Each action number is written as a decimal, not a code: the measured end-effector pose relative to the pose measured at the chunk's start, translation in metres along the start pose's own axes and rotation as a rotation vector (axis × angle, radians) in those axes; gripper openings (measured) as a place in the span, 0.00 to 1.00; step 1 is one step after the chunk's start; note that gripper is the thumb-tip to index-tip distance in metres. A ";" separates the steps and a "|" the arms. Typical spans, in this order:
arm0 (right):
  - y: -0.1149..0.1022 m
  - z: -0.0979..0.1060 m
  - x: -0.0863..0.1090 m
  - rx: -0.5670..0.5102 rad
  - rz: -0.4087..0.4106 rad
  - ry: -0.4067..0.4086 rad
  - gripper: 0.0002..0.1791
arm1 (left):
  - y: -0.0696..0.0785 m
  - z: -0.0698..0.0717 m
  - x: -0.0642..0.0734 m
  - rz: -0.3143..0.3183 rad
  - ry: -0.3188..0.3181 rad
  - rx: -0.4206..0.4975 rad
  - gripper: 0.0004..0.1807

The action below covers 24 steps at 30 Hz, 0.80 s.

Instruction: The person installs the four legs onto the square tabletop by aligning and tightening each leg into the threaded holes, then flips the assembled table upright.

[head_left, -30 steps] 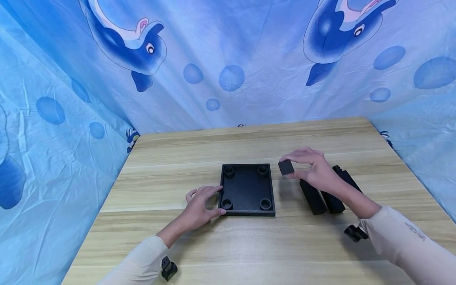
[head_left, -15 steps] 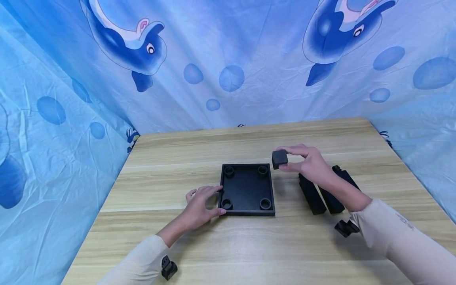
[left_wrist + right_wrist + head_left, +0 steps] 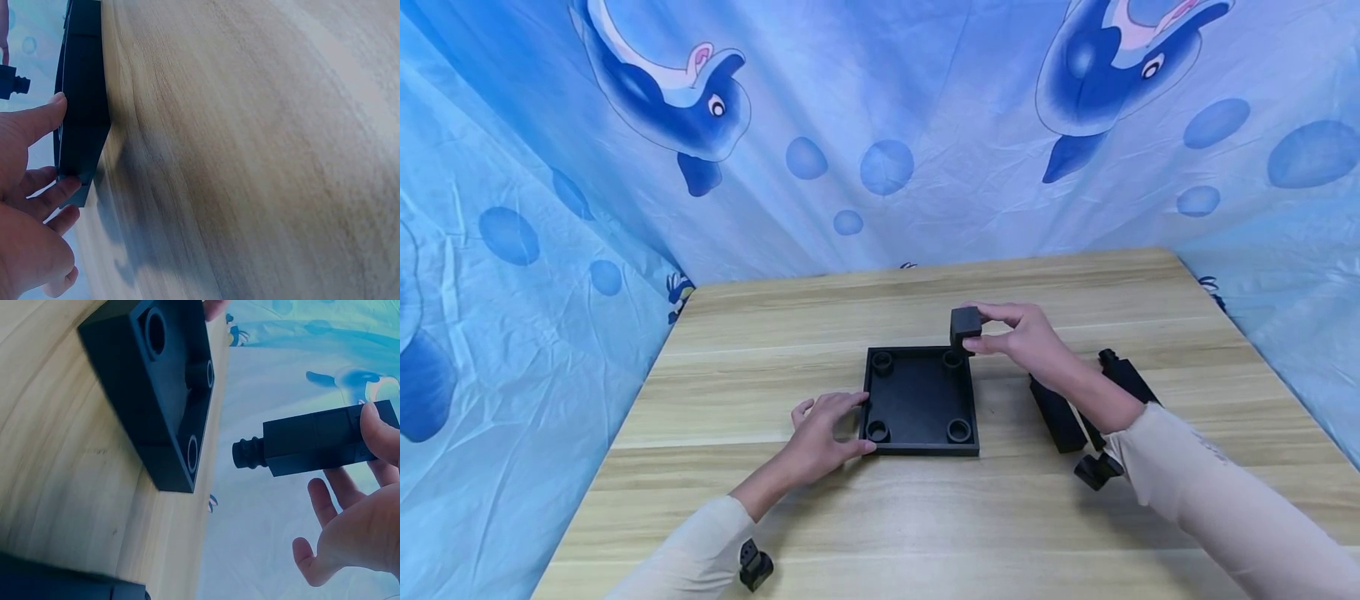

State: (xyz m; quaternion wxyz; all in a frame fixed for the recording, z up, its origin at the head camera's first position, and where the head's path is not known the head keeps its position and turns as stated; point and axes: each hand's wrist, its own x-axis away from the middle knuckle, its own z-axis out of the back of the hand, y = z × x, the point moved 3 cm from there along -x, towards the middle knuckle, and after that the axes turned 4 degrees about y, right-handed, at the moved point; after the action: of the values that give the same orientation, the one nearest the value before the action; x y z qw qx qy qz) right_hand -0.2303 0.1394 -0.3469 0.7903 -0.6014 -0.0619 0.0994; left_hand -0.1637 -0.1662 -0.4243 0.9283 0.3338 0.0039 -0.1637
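Note:
A square black tray-like panel (image 3: 925, 449) lies on the table, its raised rim upward and a round socket in each corner. At its near left corner my left hand (image 3: 814, 442) grips the edge, thumb on the near side and fingers along the left side. My right hand (image 3: 1030, 337) pinches a black square leg (image 3: 966, 323) between thumb and fingers. That leg hangs upright above the panel's far right socket (image 3: 952, 359), partly covering it in the head view. In the right wrist view its threaded end (image 3: 249, 453) points at the panel and stands apart from it.
Two more black legs lie side by side on the wooden table (image 3: 737, 350) at the right, one leg (image 3: 1058, 417) nearer the panel, the other leg (image 3: 1127, 379) partly behind my right forearm. A blue dolphin-print curtain (image 3: 850, 108) surrounds the table's back and sides.
My right hand has moved left with the leg, from beside the panel to over its far right corner, and the leg has turned more upright. My left hand has stayed in place.

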 end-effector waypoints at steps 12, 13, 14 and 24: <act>-0.003 -0.017 -0.016 -0.043 -0.023 -0.007 0.34 | 0.000 0.000 0.001 0.004 -0.005 0.010 0.39; -0.003 -0.019 -0.017 -0.046 -0.026 -0.009 0.34 | 0.000 0.000 0.001 0.004 -0.006 0.013 0.39; -0.002 -0.020 -0.018 -0.048 -0.029 -0.011 0.35 | 0.000 0.001 0.001 0.003 -0.006 0.013 0.39; -0.001 -0.037 -0.030 -0.117 -0.038 -0.027 0.34 | -0.001 0.000 0.000 -0.008 -0.006 0.012 0.39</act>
State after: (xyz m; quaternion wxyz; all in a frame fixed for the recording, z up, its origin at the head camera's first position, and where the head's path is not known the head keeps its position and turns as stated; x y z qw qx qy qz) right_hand -0.2514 0.0978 -0.3552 0.7547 -0.6439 -0.0894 0.0887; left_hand -0.1635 -0.1668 -0.4246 0.9257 0.3388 0.0014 -0.1683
